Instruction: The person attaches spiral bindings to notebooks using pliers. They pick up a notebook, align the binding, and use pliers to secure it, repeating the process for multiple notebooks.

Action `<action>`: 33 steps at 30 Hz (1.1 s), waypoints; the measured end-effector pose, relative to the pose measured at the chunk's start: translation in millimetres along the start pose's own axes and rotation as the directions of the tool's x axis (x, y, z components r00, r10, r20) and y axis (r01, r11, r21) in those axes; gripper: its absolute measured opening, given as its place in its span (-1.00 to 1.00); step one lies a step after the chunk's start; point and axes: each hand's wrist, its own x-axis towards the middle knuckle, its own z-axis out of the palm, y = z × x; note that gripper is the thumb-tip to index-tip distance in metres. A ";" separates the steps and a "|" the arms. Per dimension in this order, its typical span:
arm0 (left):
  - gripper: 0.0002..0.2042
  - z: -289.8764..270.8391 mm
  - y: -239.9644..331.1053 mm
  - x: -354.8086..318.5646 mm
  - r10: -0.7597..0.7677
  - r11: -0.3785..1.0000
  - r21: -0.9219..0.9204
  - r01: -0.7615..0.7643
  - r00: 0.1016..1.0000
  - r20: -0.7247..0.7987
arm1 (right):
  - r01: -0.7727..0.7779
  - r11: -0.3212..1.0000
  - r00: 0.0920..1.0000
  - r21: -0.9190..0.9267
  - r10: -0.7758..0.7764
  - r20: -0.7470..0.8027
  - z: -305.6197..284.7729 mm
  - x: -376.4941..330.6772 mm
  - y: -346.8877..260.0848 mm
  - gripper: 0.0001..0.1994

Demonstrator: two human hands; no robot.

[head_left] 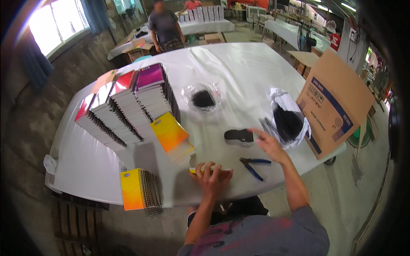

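My left hand [211,179] is closed over a small yellow-covered pad or notebook [193,171] stood on edge near the table's front; my fingers and palm hide most of it. My right hand [270,144] is open, with its fingers stretched toward a dark, rounded, elongated object [239,135] whose kind I cannot make out. Below that hand lie blue-handled pliers [253,167]. Just beyond my left hand is a stack with a yellow-orange cover [171,135]. A yellow-orange stack of coil-bound notebooks [133,190] sits at the front left edge.
Tall stacks of coil-bound notebooks [149,77] stand at the left of the white-covered table [239,64]. Farther in is a clear bag with black pieces [203,99]. At right, a white bag holds thin black strips [287,123] beside a cardboard box [333,102]. A person [165,25] stands beyond.
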 end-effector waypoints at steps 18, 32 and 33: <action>-0.58 9.0 -7.0 -1.6 -0.037 0.996 0.080 0.035 0.999 0.021 | 0.078 0.994 0.967 0.075 -0.094 0.237 63.6 -21.1 -11.5 -0.81; -0.58 11.1 -16.2 -9.2 0.000 0.990 0.138 -0.006 0.999 0.041 | -0.152 0.988 0.939 0.018 0.138 0.314 59.4 -15.9 -41.9 -0.71; -0.63 11.1 -14.9 -8.2 0.002 0.993 0.119 -0.008 0.999 0.045 | 0.036 0.997 0.962 -0.065 -0.017 0.272 58.7 -19.5 -26.2 -0.73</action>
